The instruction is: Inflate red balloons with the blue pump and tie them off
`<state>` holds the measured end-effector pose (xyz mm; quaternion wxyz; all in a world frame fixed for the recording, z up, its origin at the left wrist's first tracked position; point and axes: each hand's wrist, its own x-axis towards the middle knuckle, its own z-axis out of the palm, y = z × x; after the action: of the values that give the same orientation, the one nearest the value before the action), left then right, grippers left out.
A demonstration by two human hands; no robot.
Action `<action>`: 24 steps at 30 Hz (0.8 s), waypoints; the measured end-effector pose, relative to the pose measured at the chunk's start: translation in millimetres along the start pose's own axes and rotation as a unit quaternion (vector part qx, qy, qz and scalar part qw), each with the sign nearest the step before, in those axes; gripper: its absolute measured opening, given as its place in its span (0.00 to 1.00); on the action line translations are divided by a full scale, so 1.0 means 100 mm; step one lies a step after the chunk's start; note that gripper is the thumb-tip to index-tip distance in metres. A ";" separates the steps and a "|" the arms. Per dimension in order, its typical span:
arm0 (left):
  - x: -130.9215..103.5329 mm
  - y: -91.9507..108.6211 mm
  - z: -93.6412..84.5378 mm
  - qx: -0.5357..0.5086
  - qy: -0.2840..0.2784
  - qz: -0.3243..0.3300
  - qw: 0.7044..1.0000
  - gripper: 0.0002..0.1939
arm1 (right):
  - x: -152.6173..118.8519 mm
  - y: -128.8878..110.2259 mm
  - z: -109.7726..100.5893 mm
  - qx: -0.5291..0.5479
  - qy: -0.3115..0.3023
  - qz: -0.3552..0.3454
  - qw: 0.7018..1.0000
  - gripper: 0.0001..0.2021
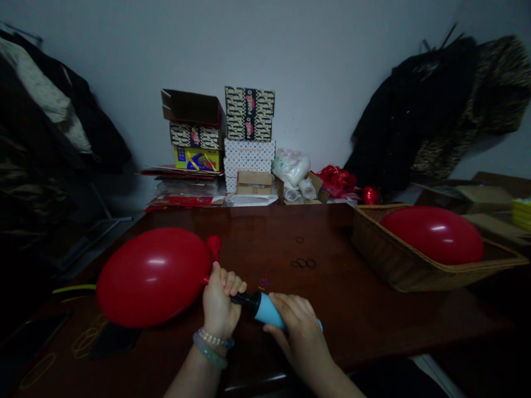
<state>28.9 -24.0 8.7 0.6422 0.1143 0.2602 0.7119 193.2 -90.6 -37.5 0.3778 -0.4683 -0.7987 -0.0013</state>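
A large inflated red balloon (155,276) extends left from my left hand (222,298), whose closed fingers grip its neck around the black nozzle of a hand balloon pump (269,311). My right hand (298,326) is wrapped over the pump's light-blue barrel. The pump lies tilted between both hands, above the table's front part. Just behind my left thumb is a small red bulb-shaped piece (214,245), perhaps a limp balloon. The join of neck and nozzle is hidden by my left fingers.
A wicker basket (385,262) at right holds another inflated red balloon (435,235). Black bands (303,263) and small coloured bands (264,282) lie on the brown table (257,232). Yellow bands (87,338) are at left. Stacked boxes (249,113) stand against the wall.
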 end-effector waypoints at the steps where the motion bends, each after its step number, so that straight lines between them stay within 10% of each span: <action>1: 0.01 0.02 0.01 -0.001 0.001 0.001 1.000 0.23 | 0.01 0.01 -0.01 -0.001 -0.002 -0.001 1.000 0.22; 12: 0.20 0.29 -0.01 -0.025 0.016 0.037 0.999 0.23 | 0.00 0.24 -0.17 -0.035 -0.026 -0.010 0.999 0.23; 24: 0.05 0.09 0.05 -0.008 0.003 0.009 1.000 0.24 | 0.02 0.11 -0.09 -0.032 -0.027 -0.001 0.999 0.22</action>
<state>22.5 -18.9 16.6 0.6358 0.1093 0.2557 0.7200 206.4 -86.3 -34.2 0.3411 -0.4791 -0.8087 -0.0143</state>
